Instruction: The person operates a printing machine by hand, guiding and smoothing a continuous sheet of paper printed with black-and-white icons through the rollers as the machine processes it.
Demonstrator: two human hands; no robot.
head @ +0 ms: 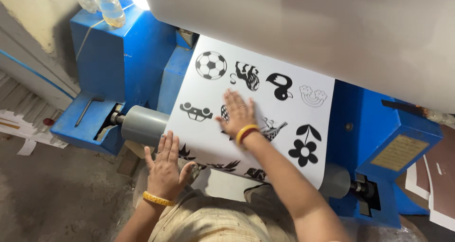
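A white sheet (284, 123) printed with black pictures (a football, a flower, a bird, a car) drapes over a grey roller (144, 125) of a blue machine (123, 62). My right hand (238, 112) lies flat, fingers spread, on the middle of the sheet; a yellow and red bangle sits on that wrist. My left hand (165, 167) presses open on the sheet's lower left edge where it curves over the roller, a yellow bangle at its wrist. Neither hand grips anything.
A large pale roll (332, 29) overhangs the sheet's top. A clear plastic bottle (110, 6) stands on the blue housing, and a hex key (87, 108) lies on the left ledge. Paper scraps (23, 128) lie on the concrete floor at left; brown and white sheets (438, 185) at right.
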